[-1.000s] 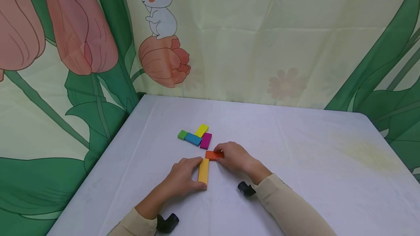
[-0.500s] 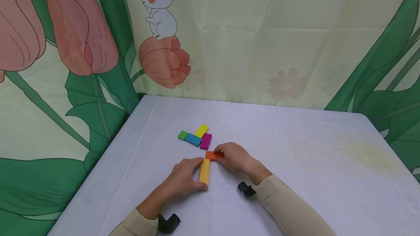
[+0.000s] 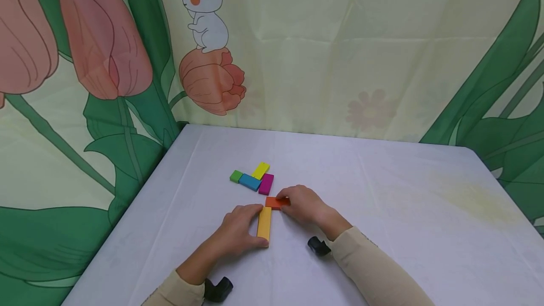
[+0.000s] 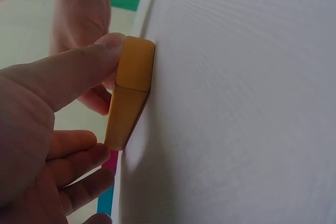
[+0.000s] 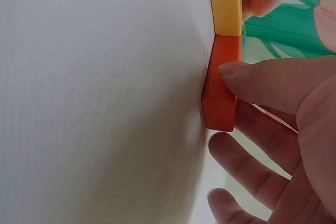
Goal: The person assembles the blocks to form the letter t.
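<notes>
My left hand [image 3: 235, 231] grips a long amber block [image 3: 264, 223] lengthwise, thumb on its near end and fingers at its far end. In the left wrist view the thumb presses the end face of this amber block [image 4: 135, 62]. My right hand [image 3: 303, 203] pinches a shorter red-orange block [image 3: 273, 203], which lies crosswise at the amber block's far end. The right wrist view has the red-orange block [image 5: 223, 72] meeting the amber block [image 5: 227, 3], both low on the white tabletop. Fingers hide part of the red-orange block.
Just beyond lies a cluster of flat blocks: magenta [image 3: 266, 184], blue [image 3: 250, 182], green [image 3: 235, 176] and bright yellow [image 3: 260, 171]. The white cloth-covered table [image 3: 382, 192] extends widely to the right. A printed curtain [image 3: 306, 60] hangs behind its far edge.
The amber block and my left hand have shifted very slightly right against the red-orange block. My right hand keeps its pinch in the same place, and the cluster is unmoved.
</notes>
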`<action>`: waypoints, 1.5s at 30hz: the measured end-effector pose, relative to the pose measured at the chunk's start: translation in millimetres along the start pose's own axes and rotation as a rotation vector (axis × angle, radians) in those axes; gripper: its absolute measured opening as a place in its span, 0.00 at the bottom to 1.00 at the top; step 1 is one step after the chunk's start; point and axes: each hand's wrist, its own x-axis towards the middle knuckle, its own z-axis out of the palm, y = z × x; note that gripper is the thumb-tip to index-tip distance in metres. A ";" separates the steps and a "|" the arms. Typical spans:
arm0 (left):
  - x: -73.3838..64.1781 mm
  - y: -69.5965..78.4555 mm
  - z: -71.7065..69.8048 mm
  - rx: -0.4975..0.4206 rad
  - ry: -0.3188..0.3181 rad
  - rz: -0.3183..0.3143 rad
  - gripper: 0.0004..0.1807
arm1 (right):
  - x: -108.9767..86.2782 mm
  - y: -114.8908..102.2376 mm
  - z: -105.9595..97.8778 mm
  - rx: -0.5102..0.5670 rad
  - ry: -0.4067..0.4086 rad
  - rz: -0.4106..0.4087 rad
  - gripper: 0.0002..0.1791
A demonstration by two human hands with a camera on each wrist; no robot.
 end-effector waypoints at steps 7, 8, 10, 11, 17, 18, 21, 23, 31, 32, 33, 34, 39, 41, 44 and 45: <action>0.2 -0.7 -0.7 0.000 0.002 0.009 0.51 | -1.0 -0.3 -0.3 0.006 0.005 0.002 0.17; 0.3 -1.0 -1.0 0.002 -0.001 0.009 0.51 | -1.2 -0.3 -0.3 0.007 0.005 0.003 0.17; 0.4 -1.4 -2.4 0.004 -0.005 0.007 0.52 | -1.4 -0.2 -0.2 0.009 0.005 0.005 0.17; 0.5 -1.7 -3.3 0.003 -0.005 0.006 0.52 | -1.5 -0.1 -0.1 0.010 0.006 0.006 0.17; 1.7 -2.9 -11.2 -0.005 0.019 -0.017 0.51 | -1.0 0.3 0.6 0.005 -0.001 0.010 0.17; 2.1 -3.4 -12.5 -0.007 0.026 -0.024 0.50 | -0.8 0.3 0.6 0.005 -0.003 0.012 0.17; 4.4 -5.4 -15.9 -0.023 0.047 -0.051 0.47 | -0.6 0.4 0.6 0.007 -0.008 0.019 0.18; 6.8 -6.9 -18.1 -0.034 0.056 -0.068 0.44 | -0.7 0.1 0.4 0.010 -0.011 0.024 0.18; 22.4 -13.9 -28.8 -0.011 0.122 -0.099 0.36 | -1.4 -0.9 0.2 0.010 -0.019 0.030 0.17; 24.9 -15.1 -29.8 -0.009 0.131 -0.098 0.36 | -1.4 -1.0 0.2 0.010 -0.020 0.029 0.17; 27.4 -16.3 -30.7 -0.008 0.139 -0.096 0.36 | -1.2 -1.0 0.1 0.010 -0.021 0.028 0.16; 29.9 -17.4 -31.7 -0.006 0.144 -0.090 0.36 | -1.2 -0.9 0.1 0.010 -0.021 0.026 0.16; 40.6 -21.4 -36.1 0.016 0.147 -0.041 0.35 | -0.8 -0.5 -0.2 0.016 -0.019 0.021 0.16; 44.8 -22.3 -37.6 0.029 0.144 -0.022 0.34 | -0.8 -0.6 -0.3 0.015 -0.019 0.021 0.16; 51.5 -22.5 -39.3 0.046 0.146 -0.024 0.33 | -0.7 -0.6 -0.2 0.011 -0.020 0.021 0.16; 53.8 -22.5 -39.5 0.049 0.148 -0.033 0.32 | -0.6 -0.7 -0.2 0.010 -0.020 0.021 0.16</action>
